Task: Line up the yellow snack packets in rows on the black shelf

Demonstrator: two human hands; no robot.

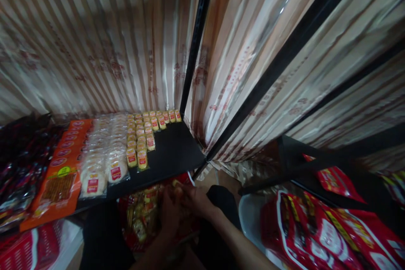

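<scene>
Over a red basket [122,215] of yellow-wrapped snack packets [139,219], my two hands are close together in dim light. My right hand [201,200] has its fingers closed on a small yellow snack packet [176,183]. Beside it, my left hand [171,211] is also closed, its fingers turned inward and partly in shadow; what it grips is hidden. Above the hands, on a black shelf [172,145], similar small yellow packets [142,158] stand in rows that run toward the back corner.
To the left on the shelf lie clear bags of round white crackers [93,185], an orange snack pack [60,181] and dark shiny packets [25,164]. Black posts [202,29] and curtains [142,50] close the corner. Red bags [329,232] fill the lower right; another red basket [19,253] is lower left.
</scene>
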